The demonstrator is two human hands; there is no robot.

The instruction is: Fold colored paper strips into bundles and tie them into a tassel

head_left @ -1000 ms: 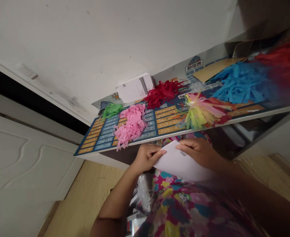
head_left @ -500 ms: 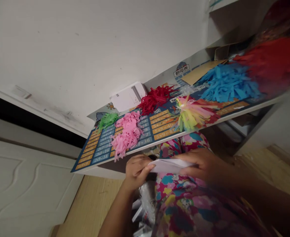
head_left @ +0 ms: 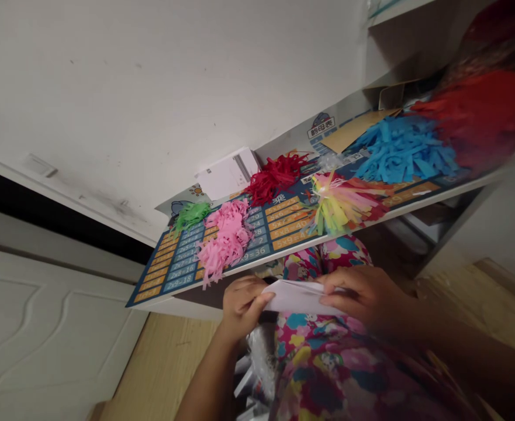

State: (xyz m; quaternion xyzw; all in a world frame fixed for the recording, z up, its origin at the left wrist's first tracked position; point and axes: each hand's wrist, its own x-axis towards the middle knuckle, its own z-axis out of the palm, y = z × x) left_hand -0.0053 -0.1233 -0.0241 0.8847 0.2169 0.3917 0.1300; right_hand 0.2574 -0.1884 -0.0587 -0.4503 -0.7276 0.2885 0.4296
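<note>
A folded piece of white paper [head_left: 299,297] is held over my lap, just in front of the desk's near edge. My left hand [head_left: 246,304] pinches its left end, thumb on the near face. At the other end, my right hand [head_left: 362,292] grips it between thumb and fingers. An edge of the top layer stands slightly apart near the right fingers. Whether it is a plain sheet, an envelope or a flat box, I cannot tell.
On the chart-covered desk [head_left: 152,301] lie shredded paper bunches: green [head_left: 191,215], pink [head_left: 226,240], dark red [head_left: 277,176], multicoloured [head_left: 334,202] and blue [head_left: 408,149]. White flat pieces [head_left: 228,175] are stacked by the wall. Clear plastic packaging [head_left: 259,362] sits below, left of my legs.
The white paper has tilted so more of its near face shows. My right fingers have shifted slightly left and up along its edge; my left hand stays nearly where it was.
</note>
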